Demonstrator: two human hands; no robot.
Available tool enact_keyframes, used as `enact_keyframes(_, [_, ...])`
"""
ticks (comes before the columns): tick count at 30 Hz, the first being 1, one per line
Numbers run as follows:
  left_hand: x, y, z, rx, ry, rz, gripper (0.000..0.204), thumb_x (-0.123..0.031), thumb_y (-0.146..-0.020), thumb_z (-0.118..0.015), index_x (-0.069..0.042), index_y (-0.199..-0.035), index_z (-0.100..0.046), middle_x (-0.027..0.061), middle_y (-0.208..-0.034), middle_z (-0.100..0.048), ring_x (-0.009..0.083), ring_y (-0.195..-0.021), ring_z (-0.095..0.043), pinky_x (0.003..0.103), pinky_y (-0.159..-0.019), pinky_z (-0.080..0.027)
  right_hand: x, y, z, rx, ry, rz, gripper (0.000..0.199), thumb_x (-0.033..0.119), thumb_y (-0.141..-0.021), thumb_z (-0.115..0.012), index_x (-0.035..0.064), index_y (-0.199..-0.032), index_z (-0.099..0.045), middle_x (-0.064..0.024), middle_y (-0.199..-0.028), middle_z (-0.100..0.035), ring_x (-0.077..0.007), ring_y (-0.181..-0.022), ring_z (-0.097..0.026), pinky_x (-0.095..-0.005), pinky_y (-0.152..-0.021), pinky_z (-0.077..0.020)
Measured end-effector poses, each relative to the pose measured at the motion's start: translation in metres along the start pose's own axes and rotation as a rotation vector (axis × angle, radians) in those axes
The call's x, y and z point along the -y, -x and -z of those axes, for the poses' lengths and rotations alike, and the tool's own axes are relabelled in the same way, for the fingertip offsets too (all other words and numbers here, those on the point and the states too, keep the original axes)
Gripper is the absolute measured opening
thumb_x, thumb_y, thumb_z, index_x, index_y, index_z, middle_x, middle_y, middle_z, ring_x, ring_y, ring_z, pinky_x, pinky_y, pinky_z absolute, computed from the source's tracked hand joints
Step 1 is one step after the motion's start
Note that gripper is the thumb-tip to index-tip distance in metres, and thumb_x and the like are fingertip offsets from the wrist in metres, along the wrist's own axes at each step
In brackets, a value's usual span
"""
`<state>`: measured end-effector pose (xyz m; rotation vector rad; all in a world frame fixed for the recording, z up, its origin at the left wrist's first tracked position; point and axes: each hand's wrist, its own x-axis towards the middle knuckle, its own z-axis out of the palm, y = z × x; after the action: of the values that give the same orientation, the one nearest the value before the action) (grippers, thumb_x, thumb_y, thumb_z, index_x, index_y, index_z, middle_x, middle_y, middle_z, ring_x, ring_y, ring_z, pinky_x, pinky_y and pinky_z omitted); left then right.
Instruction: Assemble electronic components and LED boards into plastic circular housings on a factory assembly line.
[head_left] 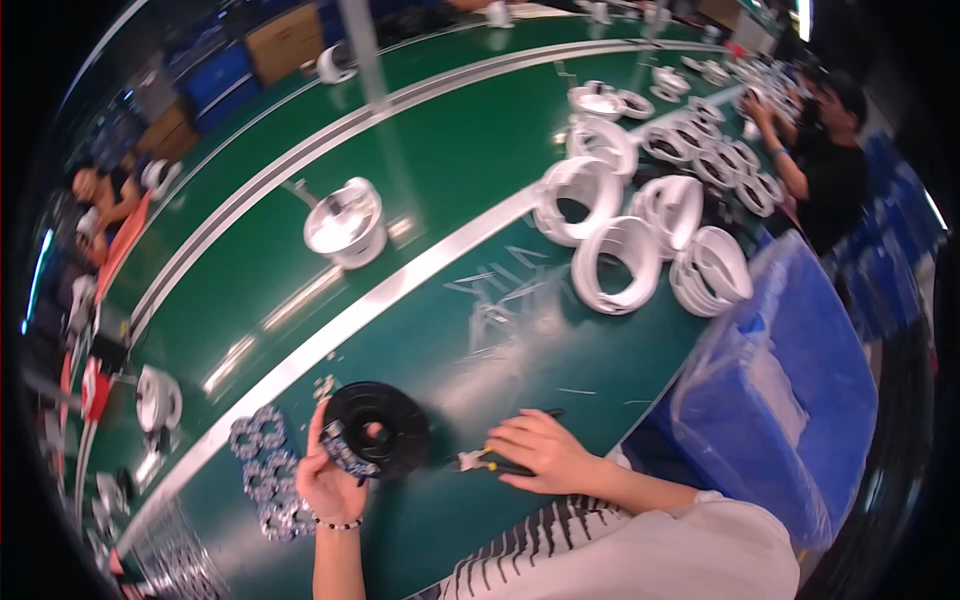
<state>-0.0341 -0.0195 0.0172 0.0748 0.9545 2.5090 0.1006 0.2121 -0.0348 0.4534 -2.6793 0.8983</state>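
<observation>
My left hand pinches a small dark circuit board and holds it over the near rim of a round black ring-shaped part lying on the green bench. My right hand rests on the bench to the right of the ring, fingers curled over a small tool with a yellow and black grip. A beaded bracelet sits on my left wrist.
Several round silver discs lie left of my left hand. Stacks of white rings fill the bench ahead. A shiny metal reflector cup stands on the green conveyor. A blue plastic-lined bin sits to the right. Another person works far right.
</observation>
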Motion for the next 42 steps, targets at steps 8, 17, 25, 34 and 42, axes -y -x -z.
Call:
enact_keyframes(8, [0.03, -0.035, -0.024, -0.16, -0.019, 0.099, 0.042, -0.036, -0.085, -0.043, -0.002, -0.106, -0.054, 0.0097, -0.1, -0.06, 0.0209, -0.092, -0.057, 0.037, -0.084, -0.044, -0.076, -0.039, 0.112, -0.884, 0.405, -0.336, 0.024, 0.019, -0.063, -0.073, 0.0054, -0.059, -0.053, -0.0061, -0.055, -0.052, -0.0211, -0.049, -0.05, -0.0311, -0.047, -0.0396])
enact_keyframes(17, [0.027, -0.04, -0.022, -0.001, 0.131, 0.07, 0.051, -0.007, -0.069, -0.039, 0.004, -0.119, -0.042, 0.0156, -0.116, -0.05, 0.0267, -0.105, -0.05, 0.04, -0.095, -0.036, -0.134, -0.064, 0.139, -0.399, 0.427, -0.702, 0.031, 0.031, -0.069, -0.063, 0.0001, -0.066, -0.064, -0.0162, -0.057, -0.057, -0.0285, -0.054, -0.058, -0.0368, -0.053, -0.0438])
enact_keyframes(25, [0.018, -0.042, 0.007, -0.043, 0.175, 0.015, 0.038, -0.026, -0.084, -0.04, -0.001, -0.11, -0.051, 0.0106, -0.104, -0.057, 0.0211, -0.091, -0.056, 0.036, -0.083, -0.043, 0.003, -0.041, 0.102, -0.139, 0.124, -0.07, 0.02, -0.004, -0.063, -0.062, 0.004, -0.081, -0.063, -0.0103, -0.081, -0.064, -0.0256, -0.063, -0.062, -0.0311, -0.057, -0.0504])
enact_keyframes(34, [0.02, -0.041, 0.002, -0.187, 0.079, -0.033, 0.04, -0.035, -0.093, -0.032, -0.006, -0.117, -0.046, 0.0057, -0.107, -0.055, 0.0158, -0.094, -0.053, 0.035, -0.086, -0.043, -0.023, -0.027, 0.072, 0.426, 0.139, 0.059, 0.027, 0.003, -0.058, -0.067, 0.0063, -0.085, -0.064, -0.0078, -0.111, -0.055, -0.0256, -0.094, -0.053, -0.0337, -0.079, -0.0444])
enact_keyframes(42, [0.024, -0.043, 0.005, -0.199, 0.091, -0.15, 0.04, -0.025, -0.085, -0.033, -0.004, -0.117, -0.042, 0.0104, -0.116, -0.05, 0.0233, -0.107, -0.049, 0.037, -0.091, -0.038, 0.022, -0.055, 0.046, 0.426, 0.21, -0.265, 0.112, 0.045, -0.044, -0.08, 0.0027, -0.132, -0.024, -0.0275, -0.134, -0.017, -0.0464, -0.121, -0.02, -0.0514, -0.096, -0.0247])
